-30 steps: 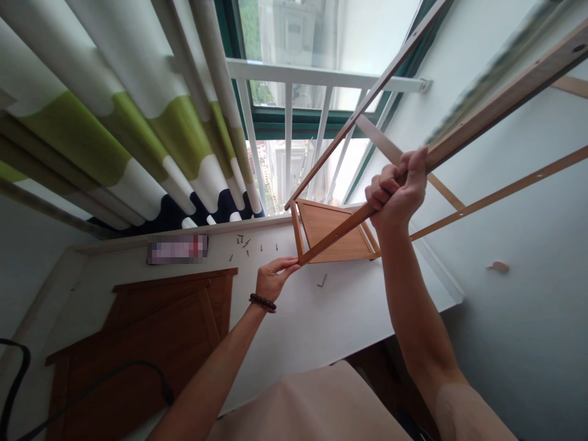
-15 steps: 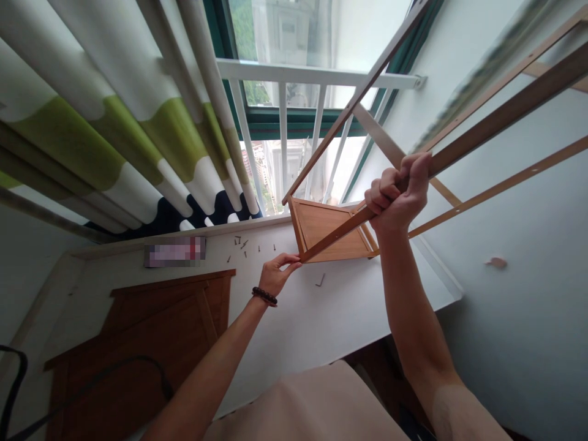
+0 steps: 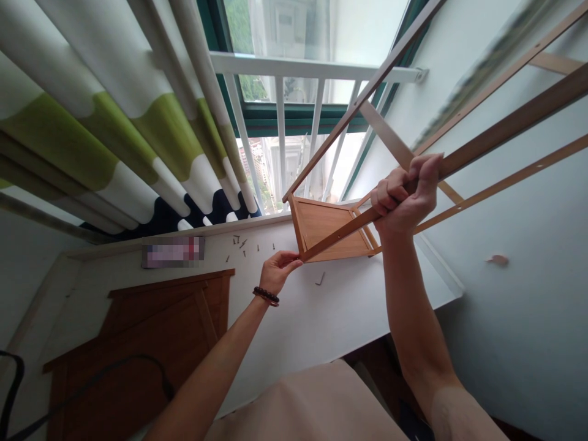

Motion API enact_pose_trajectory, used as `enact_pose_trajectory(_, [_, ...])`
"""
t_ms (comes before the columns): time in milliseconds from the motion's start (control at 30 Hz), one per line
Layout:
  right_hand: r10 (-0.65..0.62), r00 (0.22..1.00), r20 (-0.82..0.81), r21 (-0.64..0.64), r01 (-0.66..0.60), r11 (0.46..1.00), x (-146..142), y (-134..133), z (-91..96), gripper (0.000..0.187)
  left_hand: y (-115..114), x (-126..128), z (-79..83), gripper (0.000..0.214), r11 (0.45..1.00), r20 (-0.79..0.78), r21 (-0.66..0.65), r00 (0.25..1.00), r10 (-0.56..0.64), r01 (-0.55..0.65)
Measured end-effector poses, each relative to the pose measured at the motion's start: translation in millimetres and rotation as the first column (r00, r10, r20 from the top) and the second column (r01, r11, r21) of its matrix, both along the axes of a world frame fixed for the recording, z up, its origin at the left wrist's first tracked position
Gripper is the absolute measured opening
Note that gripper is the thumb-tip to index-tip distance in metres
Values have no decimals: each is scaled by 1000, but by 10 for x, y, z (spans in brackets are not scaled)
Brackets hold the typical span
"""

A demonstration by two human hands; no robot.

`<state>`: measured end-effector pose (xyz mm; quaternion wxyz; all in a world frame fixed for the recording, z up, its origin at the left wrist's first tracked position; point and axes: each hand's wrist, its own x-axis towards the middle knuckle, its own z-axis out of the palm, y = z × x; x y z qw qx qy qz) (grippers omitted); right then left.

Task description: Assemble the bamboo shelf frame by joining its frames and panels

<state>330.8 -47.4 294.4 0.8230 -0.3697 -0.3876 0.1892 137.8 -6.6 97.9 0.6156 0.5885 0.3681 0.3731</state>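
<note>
Head view: at left, flat, dark reddish-brown wooden panels [image 3: 184, 315], overlapping on the smooth white surface [image 3: 280, 349]; just past them, loose slim screws [image 3: 236, 240]. Then left fingers [image 3: 289, 255], pinched on the near lower end of a long rail [image 3: 339, 235] belonging to the brown wooden frame [image 3: 324, 150]; straight and squared, slanting toward upper right, with inset board [image 3: 324, 222] near the foot. Beside it, thin L-shaped hex key [image 3: 320, 280]. Farther right, right fingers [image 3: 389, 193], curled firmly around the same rail, higher up.
</note>
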Motion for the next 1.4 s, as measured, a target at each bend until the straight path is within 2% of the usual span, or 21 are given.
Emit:
enact_pose_trajectory(300, [-14,1000,22,33,14,999,53,-4,-21,36,-38,-2,-24,26,990,107,-135,993,48,-33])
enact_pose_trajectory(733, [-3,1000,17,31,3,1000,49,-1,-22,36,-67,42,-22,25,986,102,-157,992,69,-53])
enact_pose_trajectory(1000, [-18,999,41,10,18,1000,52,-7,-11,37,20,19,-38,23,970,106,-237,994,-28,52])
enact_pose_trajectory(1100, [-19,999,45,-2,19,1000,56,-6,-15,38,57,25,-45,29,905,239,-403,970,-39,135])
enact_pose_trajectory(1233, [-13,999,46,7,13,1000,54,-12,-12,37,92,22,-56,36,722,318,-640,946,-63,263])
enact_pose_trajectory(1300, [-19,998,54,0,19,1000,49,-17,-6,38,108,11,-63,31,667,321,-690,945,-66,281])
enact_pose_trajectory(1400, [-26,998,57,-18,27,999,47,-21,-3,39,134,-7,-67,24,619,327,-728,943,-65,295])
